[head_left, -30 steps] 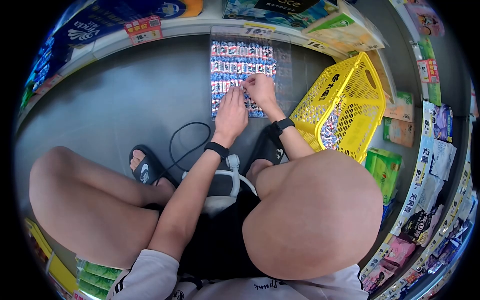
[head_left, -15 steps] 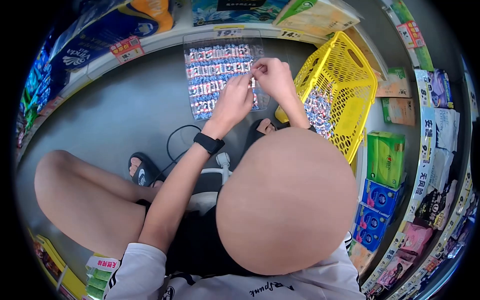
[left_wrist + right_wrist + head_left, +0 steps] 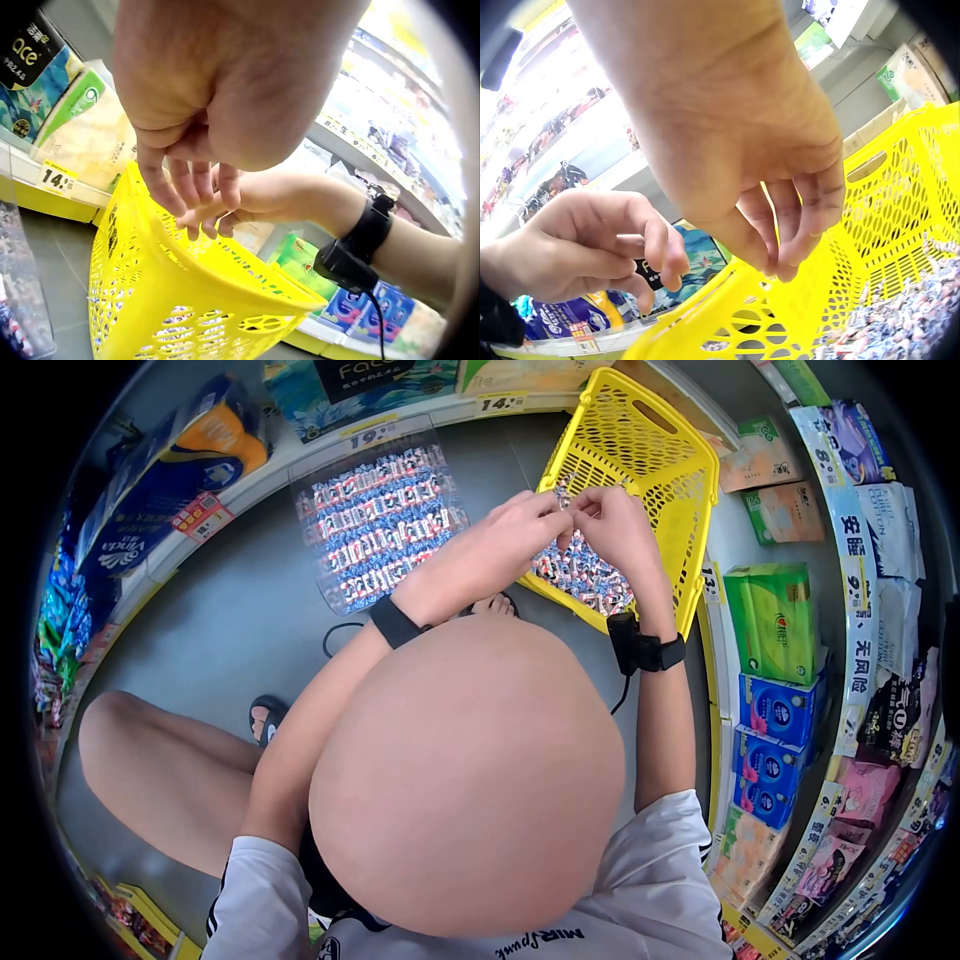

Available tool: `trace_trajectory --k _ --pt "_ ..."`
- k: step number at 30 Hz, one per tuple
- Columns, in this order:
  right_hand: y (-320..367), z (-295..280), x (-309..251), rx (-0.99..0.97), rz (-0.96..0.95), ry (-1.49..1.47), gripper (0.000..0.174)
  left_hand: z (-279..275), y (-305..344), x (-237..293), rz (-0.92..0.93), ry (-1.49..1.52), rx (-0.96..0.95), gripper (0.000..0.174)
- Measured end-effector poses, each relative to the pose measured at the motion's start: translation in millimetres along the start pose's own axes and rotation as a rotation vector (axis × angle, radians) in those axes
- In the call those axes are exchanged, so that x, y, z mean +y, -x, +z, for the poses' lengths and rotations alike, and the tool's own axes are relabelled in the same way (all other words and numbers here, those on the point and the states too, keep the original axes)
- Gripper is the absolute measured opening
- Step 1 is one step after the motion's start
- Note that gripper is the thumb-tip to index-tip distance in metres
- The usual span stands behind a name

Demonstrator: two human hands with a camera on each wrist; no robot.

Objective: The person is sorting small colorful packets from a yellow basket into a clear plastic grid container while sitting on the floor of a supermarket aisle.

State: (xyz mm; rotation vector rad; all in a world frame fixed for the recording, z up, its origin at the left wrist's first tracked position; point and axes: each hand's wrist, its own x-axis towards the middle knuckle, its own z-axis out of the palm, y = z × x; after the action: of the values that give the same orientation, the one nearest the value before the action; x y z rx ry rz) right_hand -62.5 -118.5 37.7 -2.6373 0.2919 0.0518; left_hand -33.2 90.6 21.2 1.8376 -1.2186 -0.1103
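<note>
Yellow perforated plastic basket (image 3: 650, 460), standing on the grey floor (image 3: 230, 630) close to the lowest shelf; contents: a heap of small wrapped sweets (image 3: 585, 575) in red, white and blue, covering its bottom. Clear flat plastic tray (image 3: 335, 605), lying on the floor to the left of the basket and apart from it; contents: sweets of the same kind laid in close rows (image 3: 380, 520) over nearly all its area. Left hand (image 3: 495, 555) and right hand (image 3: 615, 525), both raised above the basket's open top, fingers curled inward, the fingertips of the two meeting. Whether a sweet is pinched between them cannot be told from any view, since the wrist cameras show only bent fingers over the yellow rim. Progress, as a judgement: the tray reads as close to full and its rows are orderly, while a good stock lies loose in the basket, so the laying-out looks well advanced but not finished. Surroundings: a shop aisle, the person crouching low with a black band on each wrist; black cable (image 3: 335, 630) on the floor near a sandalled foot; white shelf edge with yellow price labels (image 3: 500, 402); green tissue packs (image 3: 775, 620) and blue tissue packs (image 3: 775, 710) at the right; blue and orange paper-roll pack (image 3: 190, 450) at the left.
</note>
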Motion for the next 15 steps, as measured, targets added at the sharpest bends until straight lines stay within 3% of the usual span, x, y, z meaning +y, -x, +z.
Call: trace_trajectory --k 5,7,10,15 --pt "-5.0 1.0 46.3 -0.124 0.044 0.129 0.018 28.6 -34.8 -1.1 0.006 -0.078 -0.255 0.024" --pt "-10.0 1.7 62.5 -0.255 -0.024 0.082 0.017 39.8 -45.4 -1.0 0.009 -0.134 -0.268 0.023" --pt "-16.3 4.5 77.7 -0.335 -0.041 0.093 0.02 56.4 -68.7 -0.5 -0.095 -0.299 -0.593 0.02" --pt "-38.2 15.1 102.1 -0.439 -0.106 0.015 0.027 80.7 -90.2 -7.4 -0.163 -0.349 -0.698 0.023"
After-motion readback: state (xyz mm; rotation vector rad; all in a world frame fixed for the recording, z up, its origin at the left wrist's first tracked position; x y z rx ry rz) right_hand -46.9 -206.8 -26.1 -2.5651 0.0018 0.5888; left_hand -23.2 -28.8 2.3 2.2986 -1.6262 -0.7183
